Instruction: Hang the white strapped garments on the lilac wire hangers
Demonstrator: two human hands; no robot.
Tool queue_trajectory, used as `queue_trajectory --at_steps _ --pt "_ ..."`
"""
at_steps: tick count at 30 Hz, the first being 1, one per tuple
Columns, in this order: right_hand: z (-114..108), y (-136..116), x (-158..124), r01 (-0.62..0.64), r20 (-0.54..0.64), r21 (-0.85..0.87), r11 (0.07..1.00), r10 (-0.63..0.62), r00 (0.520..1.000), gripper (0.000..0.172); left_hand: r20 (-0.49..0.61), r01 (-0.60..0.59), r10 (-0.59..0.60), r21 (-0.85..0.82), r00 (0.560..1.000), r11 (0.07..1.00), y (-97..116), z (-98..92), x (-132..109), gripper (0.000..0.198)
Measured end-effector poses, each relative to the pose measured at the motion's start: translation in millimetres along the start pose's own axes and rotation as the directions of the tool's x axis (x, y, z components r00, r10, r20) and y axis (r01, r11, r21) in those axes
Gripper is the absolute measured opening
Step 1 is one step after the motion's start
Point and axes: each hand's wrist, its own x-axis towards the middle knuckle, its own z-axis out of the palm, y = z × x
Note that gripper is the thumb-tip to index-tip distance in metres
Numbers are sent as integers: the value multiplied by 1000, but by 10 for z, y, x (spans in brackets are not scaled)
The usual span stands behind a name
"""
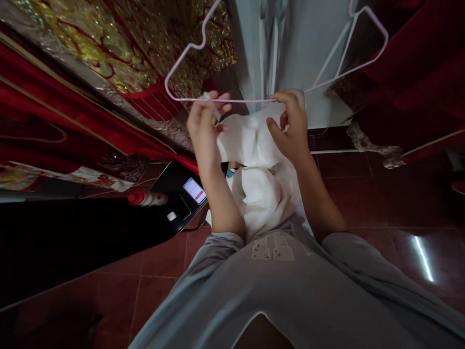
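Observation:
A pale pink hanger (pixel 247 101) spans the upper middle, its long bottom bar running between both hands. My left hand (pixel 208 121) is at the left part of the bar, fingers partly curled around it, with a small white strip between them. My right hand (pixel 290 121) has fingertips on the bar further right, its thumb apart below. White cloth (pixel 257 189) hangs and bunches below and between the hands, in front of my body. A thin white strap (pixel 347 46) loops over the hanger's right side.
Red and gold sequined garments (pixel 141 53) hang at the left, dark red ones (pixel 425 77) at the right. A black table (pixel 109 232) at the left holds a lit phone (pixel 195 190), a red-capped bottle (pixel 148 198) and a small white case (pixel 172 216).

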Motion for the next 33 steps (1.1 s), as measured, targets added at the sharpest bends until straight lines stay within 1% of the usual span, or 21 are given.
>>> queue_trajectory --at_steps 2,4,6,7,8,10,11,12,13,14,15,16,17,18,19,20,21,23,25,30,33 --pt "19 -24 -24 -3 -40 5 1000 3 999 37 32 -40 43 -93 999 995 -36 176 -45 22" --pt "21 -50 -46 1 -65 7 1000 0 998 35 1 -77 77 -121 997 990 -71 272 -62 22" --pt "1 -65 -53 30 -42 18 999 -29 999 37 -10 -98 98 -108 995 989 -110 290 -52 21" --pt "-16 -61 -50 53 -48 32 998 -52 998 37 -2 -107 108 -102 994 989 -130 280 -39 21" --pt "-39 -46 -43 79 -84 51 996 -74 994 36 7 -120 121 -100 993 988 -149 265 -25 20" --pt "-98 31 -22 116 -244 77 990 -94 965 33 26 -137 140 -106 990 985 -174 241 2 20" --pt "-134 96 -12 118 -344 86 989 -82 935 33 25 -143 147 -117 989 983 -177 237 11 21" --pt "-174 176 -3 107 -440 106 989 -50 897 33 23 -144 148 -130 989 981 -175 239 15 23" --pt "-213 267 4 84 -511 143 986 1 860 34 20 -140 144 -142 989 980 -167 246 14 25" --pt "-250 362 8 45 -544 202 978 74 836 36 17 -131 135 -149 991 980 -153 256 10 27" --pt "-282 452 9 -4 -541 275 961 158 826 37 19 -116 120 -151 993 982 -134 267 2 29" --pt "-304 528 7 -59 -505 347 936 240 829 37 24 -99 104 -153 994 983 -113 276 -7 30" --pt "-315 583 0 -116 -445 402 908 304 842 36 31 -87 93 -157 995 984 -92 283 -16 31" --pt "-315 614 -11 -163 -376 433 887 342 861 34 37 -80 87 -165 996 983 -73 287 -24 33" --pt "-305 622 -25 -187 -326 448 875 354 877 31 44 -80 89 -177 995 981 -57 288 -29 34" --pt "-289 610 -42 -181 -307 449 875 341 888 28 49 -84 95 -190 994 978 -45 286 -32 35" --pt "-270 586 -58 -149 -320 443 884 311 895 25 47 -91 102 -198 994 976 -37 283 -33 36" --pt "-240 530 -80 -73 -377 422 904 248 892 22 40 -88 98 -200 994 976 -33 277 -30 34" --pt "-233 494 -79 -33 -433 391 920 215 876 20 31 -80 87 -193 996 978 -37 274 -24 33" --pt "-329 405 -11 -12 -532 354 935 212 820 10 24 -78 82 -155 996 985 -38 291 -11 35" --pt "-436 223 88 64 -546 331 941 136 827 9 -24 -69 68 -81 997 994 -41 304 6 33"
